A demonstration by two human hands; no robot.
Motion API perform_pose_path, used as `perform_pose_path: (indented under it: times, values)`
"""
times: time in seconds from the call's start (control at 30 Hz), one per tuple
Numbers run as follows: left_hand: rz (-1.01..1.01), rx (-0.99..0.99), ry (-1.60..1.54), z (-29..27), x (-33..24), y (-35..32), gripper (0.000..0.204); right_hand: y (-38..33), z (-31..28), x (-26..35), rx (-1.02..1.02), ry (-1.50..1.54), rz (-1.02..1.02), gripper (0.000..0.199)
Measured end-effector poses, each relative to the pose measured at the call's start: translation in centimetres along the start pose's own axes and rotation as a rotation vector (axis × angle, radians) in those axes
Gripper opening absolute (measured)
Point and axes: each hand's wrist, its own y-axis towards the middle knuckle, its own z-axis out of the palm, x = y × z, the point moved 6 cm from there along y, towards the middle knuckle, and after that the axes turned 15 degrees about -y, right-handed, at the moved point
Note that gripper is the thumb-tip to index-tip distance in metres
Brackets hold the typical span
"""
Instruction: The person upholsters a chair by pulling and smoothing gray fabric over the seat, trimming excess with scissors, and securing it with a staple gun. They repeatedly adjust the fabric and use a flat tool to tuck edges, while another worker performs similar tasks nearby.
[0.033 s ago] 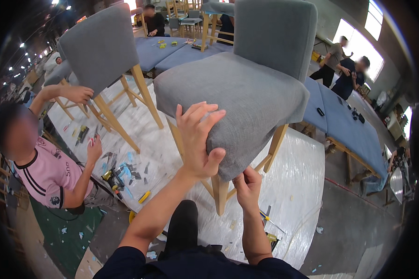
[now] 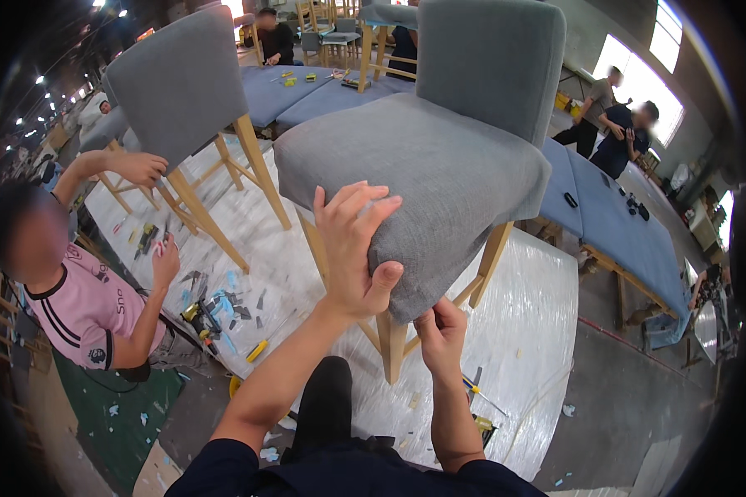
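Observation:
A tall wooden-legged chair with grey upholstery stands before me, its grey fabric seat cover (image 2: 423,157) draped loosely at the front corner. My left hand (image 2: 352,248) lies against the left side of that corner, fingers spread and thumb apart. Below the corner, beside the top of the front wooden leg (image 2: 392,348), my right hand (image 2: 441,327) pinches the lower edge of the cover between thumb and fingers. The exact hold is partly hidden by the fingertips. Behind the seat rises the grey backrest (image 2: 489,66).
A co-worker in a pink shirt (image 2: 91,306) holds a second grey chair (image 2: 178,83) at left. On the plastic-wrapped table (image 2: 522,315) lie fabric scraps, a yellow cutter (image 2: 257,350), a screwdriver (image 2: 485,396) and staple guns. Blue padded tables (image 2: 630,240) stand beyond, with people near them.
The co-worker's lower hand has shifted slightly down and left. A distant person by the window has moved a little. My hands hold nearly the same position.

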Motion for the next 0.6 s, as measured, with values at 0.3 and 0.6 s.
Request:
perform_pose_path:
  times: [0.3, 0.6]
  values:
    - [0.068, 0.007, 0.017, 0.7, -1.2, -1.1, 0.063, -0.5, -0.3, -0.2, -0.033, -0.042, -0.212, 0.018]
    - [0.069, 0.106, 0.059, 1.4, -4.1, -2.0, 0.065, -3.5, -1.5, -0.9, 0.005, 0.015, -0.119, 0.016]
